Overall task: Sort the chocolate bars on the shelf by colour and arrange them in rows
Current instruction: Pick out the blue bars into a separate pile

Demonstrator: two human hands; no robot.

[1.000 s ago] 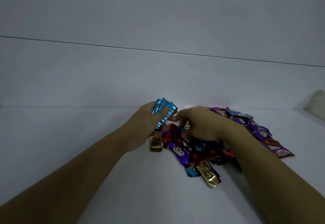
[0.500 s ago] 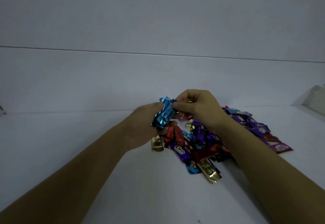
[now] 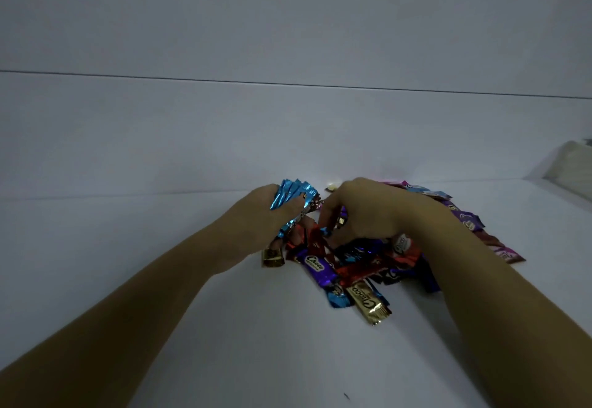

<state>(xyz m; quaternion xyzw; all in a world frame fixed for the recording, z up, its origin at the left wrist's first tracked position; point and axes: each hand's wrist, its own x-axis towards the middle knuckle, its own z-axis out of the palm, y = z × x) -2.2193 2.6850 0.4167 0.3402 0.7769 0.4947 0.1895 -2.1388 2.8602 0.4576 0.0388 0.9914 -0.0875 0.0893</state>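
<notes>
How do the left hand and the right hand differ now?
The left hand grips a bunch of blue bars; the right hand shows no bunch. The left hand is at the pile's left edge; the right hand reaches into its middle, fingers curled. Both are bare.

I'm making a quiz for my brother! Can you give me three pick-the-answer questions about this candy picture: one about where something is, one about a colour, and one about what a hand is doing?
1. Where does the long gold bar lie?
A. at the near edge of the pile
B. in a hand
C. against the back wall

2. What colour are the bars in the left hand?
A. red
B. blue
C. gold

3. What is the left hand doing?
A. lying flat
B. pointing
C. gripping a bunch of bars

Answers:
1 A: it sticks out of the pile's near side, on the shelf.
2 B: shiny blue wrappers fan out above the fingers.
3 C: its fingers curl round the bunch.
</notes>
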